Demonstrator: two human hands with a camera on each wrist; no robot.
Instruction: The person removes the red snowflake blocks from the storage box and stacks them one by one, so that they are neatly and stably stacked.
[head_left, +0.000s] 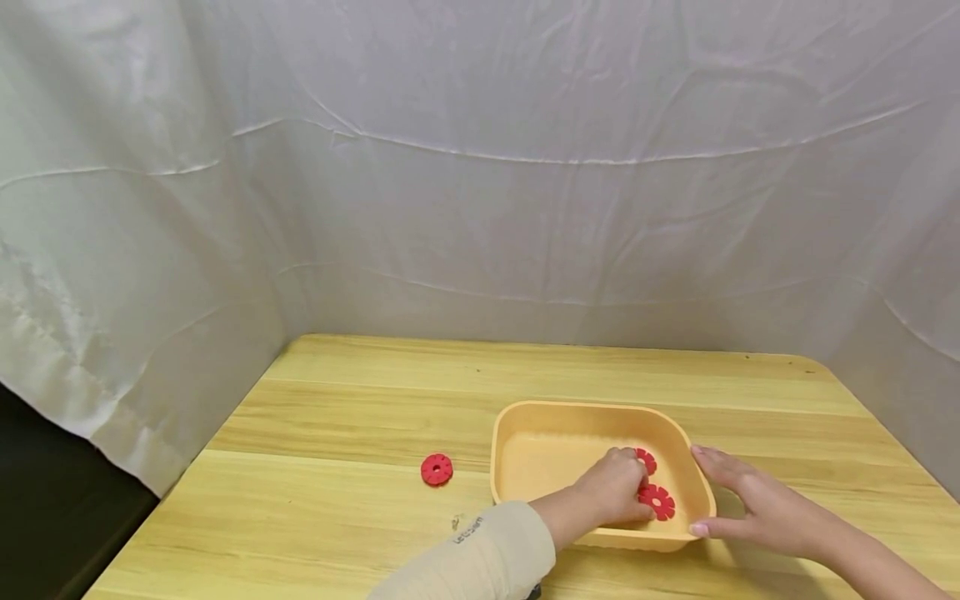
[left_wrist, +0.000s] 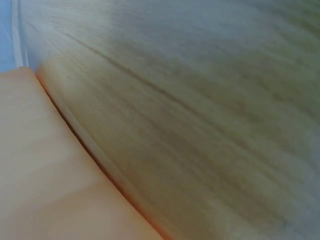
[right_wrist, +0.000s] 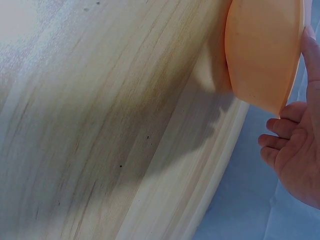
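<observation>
A shallow orange plastic basin [head_left: 540, 454] sits on the table, its outer wall [right_wrist: 262, 50] showing in the right wrist view. My left hand [head_left: 611, 490] reaches down inside it, thumb and index finger pinching the left edge of a red notched flower-shaped disc [head_left: 660, 502]. Just behind lies a second red disc [head_left: 647, 461], partly covered by the fingers. My right hand [head_left: 765, 504] holds the basin's right end, thumb at the near corner and fingers at the far part of the rim. The left wrist view shows only the basin's side [left_wrist: 60, 165] and table, no fingers.
Left of the basin, another red notched disc [head_left: 437, 470] lies on the wooden table [head_left: 337, 525]. Pale curtains [head_left: 525, 233] hang behind the table and along its sides. A small dark mark [head_left: 456, 522] shows on the tabletop near the left sleeve.
</observation>
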